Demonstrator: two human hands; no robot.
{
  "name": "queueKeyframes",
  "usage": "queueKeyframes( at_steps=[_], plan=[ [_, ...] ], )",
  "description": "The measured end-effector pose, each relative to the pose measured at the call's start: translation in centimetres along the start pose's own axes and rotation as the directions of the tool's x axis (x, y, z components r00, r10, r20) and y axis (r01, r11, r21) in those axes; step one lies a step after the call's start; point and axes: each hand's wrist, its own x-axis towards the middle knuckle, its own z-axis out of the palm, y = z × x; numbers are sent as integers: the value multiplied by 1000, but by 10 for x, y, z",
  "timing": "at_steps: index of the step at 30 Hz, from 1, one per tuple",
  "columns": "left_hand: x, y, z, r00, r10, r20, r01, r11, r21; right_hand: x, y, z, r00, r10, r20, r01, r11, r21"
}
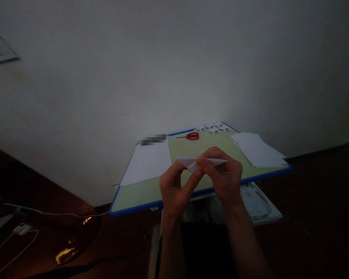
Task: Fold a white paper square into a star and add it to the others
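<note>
Both my hands hold a small folded white paper piece (192, 162) above the near edge of a green table with a blue rim (139, 209). My left hand (174, 188) pinches its lower left point with thumb and fingers. My right hand (223, 174) grips its right side, fingers curled over the top. The paper is flat and pointed, partly hidden by my fingers.
On the table lie a white sheet (147, 162) at the left, a stack of white sheets (258, 150) at the right, red-handled scissors (191, 136) and several small folded paper pieces (213, 127) at the far edge. White cables (23, 228) lie on the dark floor at left.
</note>
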Motion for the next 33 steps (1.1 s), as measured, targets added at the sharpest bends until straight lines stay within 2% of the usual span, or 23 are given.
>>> queueKeyframes(
  at_steps=[4,8,13,19,24,28,33],
  plan=[
    [0,1,3,995,18,-101,-23,998,-51,-1,1,-2,998,5,63,-4,1000,-13],
    [1,8,2,998,43,-41,-46,996,-82,0,2,-7,990,-36,134,41,999,-31],
    [-1,15,-1,997,78,-9,-78,997,-11,0,0,-10,979,-62,192,73,996,-51],
    [-3,11,-4,996,92,-14,-90,992,94,0,-1,-10,983,-81,165,87,996,-29],
    [-3,4,-4,994,49,-98,-34,988,149,1,2,-9,986,-58,154,67,997,-49],
    [0,4,-3,994,8,-106,4,994,106,1,4,-8,993,-37,114,45,997,-64],
    [2,0,-2,999,28,-38,-27,999,21,1,4,-10,996,-45,73,50,997,-62]
  ],
)
